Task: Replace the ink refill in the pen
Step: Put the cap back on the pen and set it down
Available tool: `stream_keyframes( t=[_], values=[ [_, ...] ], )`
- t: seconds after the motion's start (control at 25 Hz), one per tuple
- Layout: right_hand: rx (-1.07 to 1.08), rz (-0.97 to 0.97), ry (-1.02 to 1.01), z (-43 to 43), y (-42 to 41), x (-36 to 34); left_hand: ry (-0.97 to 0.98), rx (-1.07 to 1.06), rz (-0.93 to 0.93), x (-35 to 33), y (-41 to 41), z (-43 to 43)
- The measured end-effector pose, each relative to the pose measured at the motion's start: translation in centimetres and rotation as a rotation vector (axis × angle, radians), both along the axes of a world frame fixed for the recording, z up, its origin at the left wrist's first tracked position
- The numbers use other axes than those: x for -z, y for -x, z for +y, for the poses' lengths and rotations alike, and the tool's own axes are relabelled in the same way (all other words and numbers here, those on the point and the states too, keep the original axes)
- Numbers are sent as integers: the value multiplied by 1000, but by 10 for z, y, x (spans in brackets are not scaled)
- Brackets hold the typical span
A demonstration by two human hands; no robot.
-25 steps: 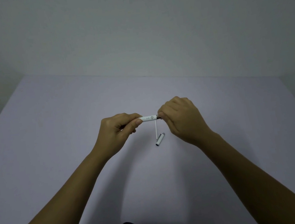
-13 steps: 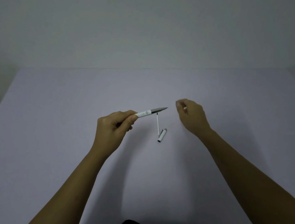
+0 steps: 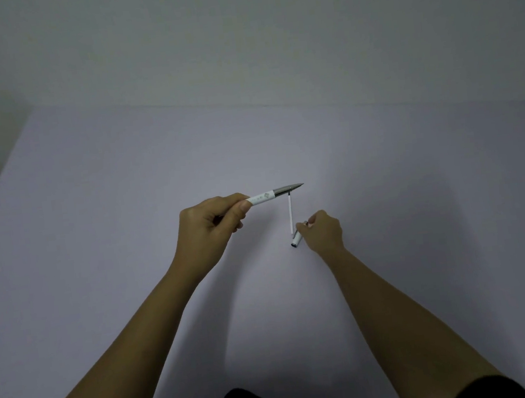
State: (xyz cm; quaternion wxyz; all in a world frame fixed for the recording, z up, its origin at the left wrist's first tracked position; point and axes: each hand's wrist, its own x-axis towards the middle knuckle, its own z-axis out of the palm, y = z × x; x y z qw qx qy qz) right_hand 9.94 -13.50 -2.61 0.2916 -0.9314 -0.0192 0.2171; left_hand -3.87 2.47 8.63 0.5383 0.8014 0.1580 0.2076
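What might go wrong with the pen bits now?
The right hand is pinching the small white pen cap, which lies right beside the thin white refill tube on the pale table. Lifting the cap may knock the tube rolling. The left hand holds the white pen with grey tip far back, so it may wobble.

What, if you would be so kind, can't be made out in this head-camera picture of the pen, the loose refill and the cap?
- Head view: the rear of the pen is buried in the left hand.
- Head view: the upper end of the cap is covered by the right hand, so the grip is unclear.
- Head view: the refill is too thin to tell whether it is used.
- Head view: the print on the pen is too small to read.
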Motion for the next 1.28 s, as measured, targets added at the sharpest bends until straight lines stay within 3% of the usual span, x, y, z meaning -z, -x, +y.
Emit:
stream_keyframes(
  t=[0.2,0.28,0.44,0.56,0.88,1.28],
  values=[
    [108,57,-44,-5,-5,-7,27,-8,20,7,1,1],
    [246,120,-254,-6,-10,-17,19,-14,33,10,2,1],
    [510,242,-873,-8,-11,-57,44,-20,49,14,6,1],
    [518,254,-1057,-10,-7,-85,80,-55,60,15,6,1],
    [405,250,-1157,-3,8,-113,92,-80,35,11,8,-2],
    [235,238,-1116,10,27,-119,79,-108,9,7,4,-8]
  ],
)
